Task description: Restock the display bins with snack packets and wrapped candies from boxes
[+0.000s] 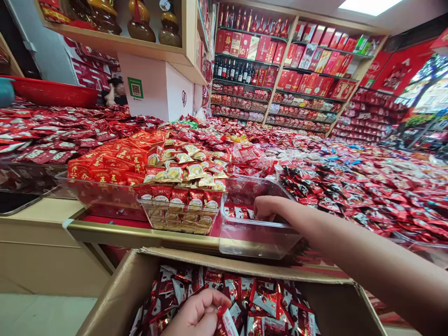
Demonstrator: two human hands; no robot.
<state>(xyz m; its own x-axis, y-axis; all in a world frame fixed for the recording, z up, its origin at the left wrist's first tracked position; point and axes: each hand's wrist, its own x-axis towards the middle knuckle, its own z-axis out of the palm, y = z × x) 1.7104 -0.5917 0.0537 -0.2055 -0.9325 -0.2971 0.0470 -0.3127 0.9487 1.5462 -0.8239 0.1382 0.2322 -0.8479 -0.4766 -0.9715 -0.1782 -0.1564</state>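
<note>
A red-and-white packet [227, 322] stuck up from my left hand [201, 311], pinched between thumb and fingers. Under and around that hand lay many more packets [268, 301], dark red and silvery white, heaped at all angles in an open carton [336, 303]. My right arm [350, 242] came in from the right to a clear bin [259, 238] just beyond the carton. My right hand [269, 207] was down inside it, fingers curled; their tips were out of sight, so I could not tell whether they grasped anything. Just left of those fingers, a few red-and-white packets lay together in the bin.

The bin stood at the gold edge [140, 240] of a counter. Directly left of it, a second bin [182, 210] was piled high with durian sweets [191, 172], and left of those rose a heap of orange-red bags [115, 161]. To the right spread a mound of red and black sweets [311, 184]. Farther off, wall shelves [282, 70] held bottles [234, 71] and red boxes [308, 83]; a red tub [56, 92] sat at far left, and gourd-shaped jars [140, 28] lined a higher shelf.
</note>
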